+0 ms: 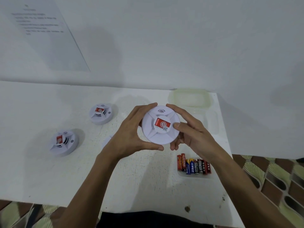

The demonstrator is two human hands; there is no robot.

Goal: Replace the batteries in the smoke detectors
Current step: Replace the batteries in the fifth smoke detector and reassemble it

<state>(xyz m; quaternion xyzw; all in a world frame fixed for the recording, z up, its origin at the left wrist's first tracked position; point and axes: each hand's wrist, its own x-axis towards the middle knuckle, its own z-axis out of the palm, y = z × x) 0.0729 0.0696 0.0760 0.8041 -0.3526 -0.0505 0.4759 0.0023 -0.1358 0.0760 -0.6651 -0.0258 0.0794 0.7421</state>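
I hold a round white smoke detector [160, 125] with a red label above the table's middle, its face toward me. My left hand [130, 132] grips its left rim, thumb below and fingers over the top. My right hand [189, 129] grips the right side, thumb resting near the red label. Two more white detectors sit on the table: one at the far left-centre [101, 113], one nearer at the left [64, 142]. Several AA batteries [193, 164] lie side by side in a shallow clear tray [195, 176] near my right forearm.
The white table [41, 170] ends at the right beside a patterned tiled floor [276, 178]. A clear plastic container [189, 97] stands at the back right. A white round part [107, 139] peeks out behind my left wrist. A printed sheet [41, 30] hangs on the wall.
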